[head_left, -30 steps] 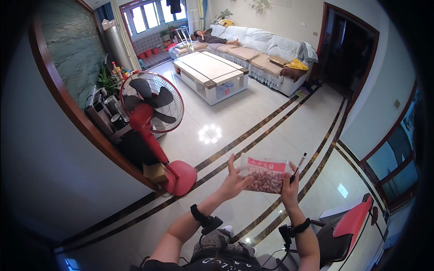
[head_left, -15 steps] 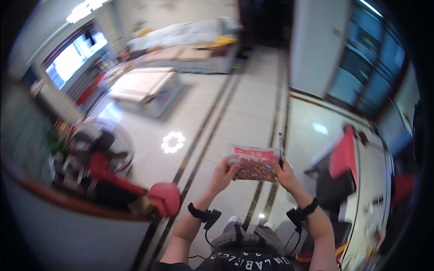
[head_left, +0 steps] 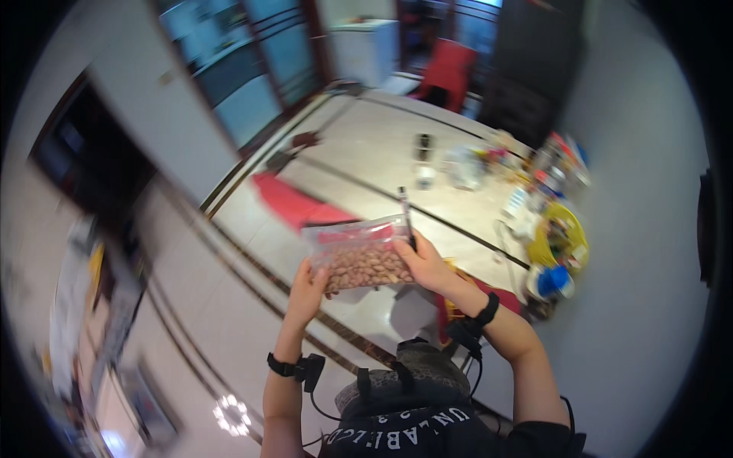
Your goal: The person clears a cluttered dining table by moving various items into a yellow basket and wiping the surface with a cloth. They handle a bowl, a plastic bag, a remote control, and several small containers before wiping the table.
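Level in front of me is a clear plastic bag of peanuts (head_left: 368, 266) with a pink printed band along its top. My left hand (head_left: 307, 291) grips its lower left side, thumb on the front. On the right side, my right hand (head_left: 424, 264) is closed on the bag. A slim pen-like stick (head_left: 405, 210), dark at its lower end, stands upright between the right hand's fingers and the bag. The bag's back and most fingertips behind it are hidden.
Beyond the bag stretches a pale table (head_left: 359, 130) with dark stripes. On it are a yellow basket (head_left: 578, 229), a blue-and-white container (head_left: 556, 282) and a clear plastic bag (head_left: 463, 168). A red chair (head_left: 301, 204) stands along its left side, another red chair (head_left: 450, 72) at its far end.
My view has swung right, from the living area toward the table. Both hands still hold the bag, now tilted slightly, with the pen-like stick still at the right hand.
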{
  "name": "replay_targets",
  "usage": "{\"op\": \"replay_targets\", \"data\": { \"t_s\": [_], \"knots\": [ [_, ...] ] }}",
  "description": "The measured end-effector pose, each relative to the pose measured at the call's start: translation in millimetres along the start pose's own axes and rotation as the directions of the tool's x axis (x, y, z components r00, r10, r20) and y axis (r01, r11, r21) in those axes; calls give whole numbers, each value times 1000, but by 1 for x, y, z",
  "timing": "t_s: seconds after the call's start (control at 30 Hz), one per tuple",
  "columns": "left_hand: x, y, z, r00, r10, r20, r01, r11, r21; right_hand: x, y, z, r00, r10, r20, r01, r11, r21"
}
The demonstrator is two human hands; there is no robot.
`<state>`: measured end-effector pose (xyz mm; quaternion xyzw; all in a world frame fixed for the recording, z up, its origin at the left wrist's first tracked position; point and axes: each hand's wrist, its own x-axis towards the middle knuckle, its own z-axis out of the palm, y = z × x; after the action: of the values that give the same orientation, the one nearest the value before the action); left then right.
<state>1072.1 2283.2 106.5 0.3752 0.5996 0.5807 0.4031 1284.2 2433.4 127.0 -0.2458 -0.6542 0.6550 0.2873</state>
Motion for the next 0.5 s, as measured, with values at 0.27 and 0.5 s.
{"op": "replay_targets", "data": {
  "t_s": [0.27,0.5],
  "knots": [
    [128,-48,202,834,-81,546,78,997,28,-61,34,-195,856,75,-511,-66,997,35],
    [188,-71,310,578,-187,794,-52,963,265,-118,32,-275,471,-181,-863,-183,938,-296]
  ]
}}
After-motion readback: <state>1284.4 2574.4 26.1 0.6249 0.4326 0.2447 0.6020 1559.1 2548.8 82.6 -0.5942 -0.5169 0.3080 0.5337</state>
